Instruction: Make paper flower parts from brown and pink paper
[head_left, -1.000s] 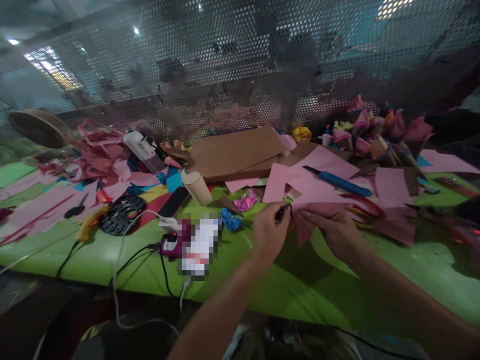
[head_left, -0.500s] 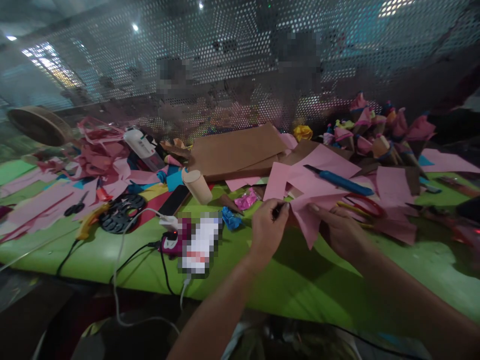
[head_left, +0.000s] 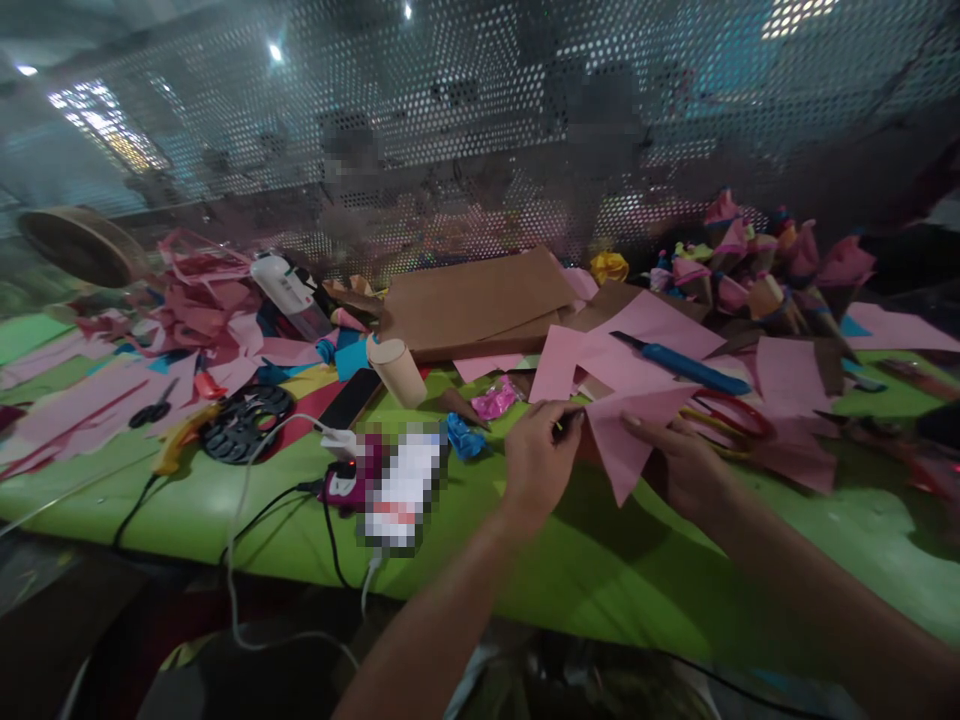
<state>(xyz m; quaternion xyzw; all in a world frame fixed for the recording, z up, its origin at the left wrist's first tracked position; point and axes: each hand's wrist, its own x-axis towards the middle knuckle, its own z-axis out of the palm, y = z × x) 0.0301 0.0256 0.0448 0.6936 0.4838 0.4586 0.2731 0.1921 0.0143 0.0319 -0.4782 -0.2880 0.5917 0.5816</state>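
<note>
A folded piece of pink paper (head_left: pixel 622 450) is held up over the green tabletop, one pointed corner hanging down. At its left tip, my left hand (head_left: pixel 540 460) is closed in a pinch, the fingers curled. My right hand (head_left: pixel 686 462) grips the paper's right side, thumb on top and the other fingers partly hidden behind. Just beyond lie a blue utility knife (head_left: pixel 694 370) on pink sheets (head_left: pixel 645 325) and scissors with red and yellow handles (head_left: pixel 731 415). A crumpled blue paper (head_left: pixel 465 437) and a crumpled pink wrapper (head_left: pixel 495 398) rest left of my hands.
Brown cardboard (head_left: pixel 472 300) lies at the back, beside a beige tube (head_left: pixel 397 372). Several pink paper cones (head_left: pixel 742 265) stand at back right. Left are a lit phone (head_left: pixel 405 490), a power strip (head_left: pixel 345 487), cables, a yellow glue gun (head_left: pixel 180 445) and paper scraps (head_left: pixel 202 310).
The pink paper has turned slightly, showing a broader face, and its hanging corner sits a little lower. Both hands keep nearly the same place; the view has shifted slightly.
</note>
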